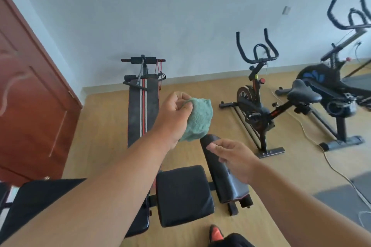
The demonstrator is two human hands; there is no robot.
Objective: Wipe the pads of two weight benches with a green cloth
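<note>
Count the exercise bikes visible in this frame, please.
2. One exercise bike stands on the wooden floor near the back wall, right of the striped bench. A second bike stands further right, cut off by the frame edge. More may lie outside the view.

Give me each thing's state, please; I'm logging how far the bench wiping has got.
green cloth: bunched, held in the air.
left hand: grips the cloth.
right hand: holds nothing, fingers loosely bent.
striped bench: lying flat, untouched.
black seat pad: untouched.
door: open.

head view looks forward and down, close over both arms, toward the wall (pixel 180 15).
</note>
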